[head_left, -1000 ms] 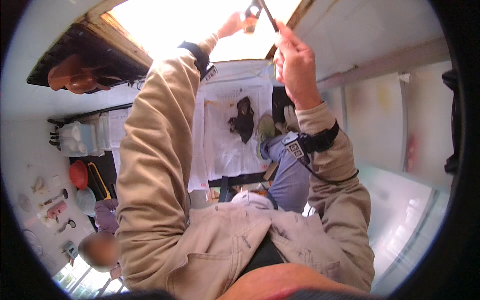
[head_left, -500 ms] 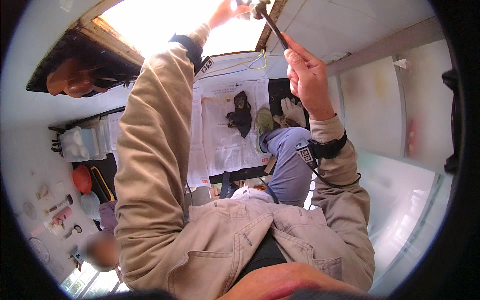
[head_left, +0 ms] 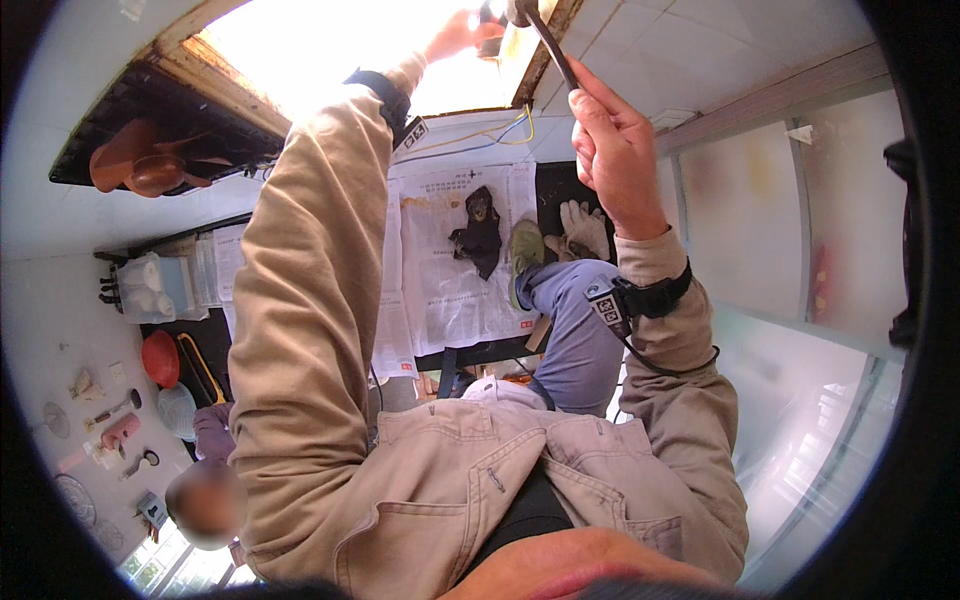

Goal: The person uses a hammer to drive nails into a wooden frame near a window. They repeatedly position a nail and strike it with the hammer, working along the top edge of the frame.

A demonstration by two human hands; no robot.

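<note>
My right hand [head_left: 618, 150] is wrapped round the dark handle of a hammer [head_left: 548, 42], whose metal head is partly cut off by the top edge. Washed out by glare, my left hand [head_left: 455, 38] reaches up into a bright square opening with a worn, stained frame [head_left: 262, 98]. Its fingers are closed about a darkish piece [head_left: 490, 38], too blurred to name, beside the frame's right side. The hammer head is close to that piece; I cannot tell whether they touch.
A black panel with a brown-bladed fan [head_left: 150, 160] is left of the opening. Yellow and blue wires [head_left: 480, 143] hang below it. My green shoe [head_left: 525, 255] stands on paper sheets [head_left: 440, 300], near a black cloth [head_left: 482, 235] and gloves [head_left: 583, 230]. Another person [head_left: 210, 435] is lower left.
The hammer head has shifted slightly up, further out of the picture. My left hand has moved a little, and the darkish piece by it shows more plainly.
</note>
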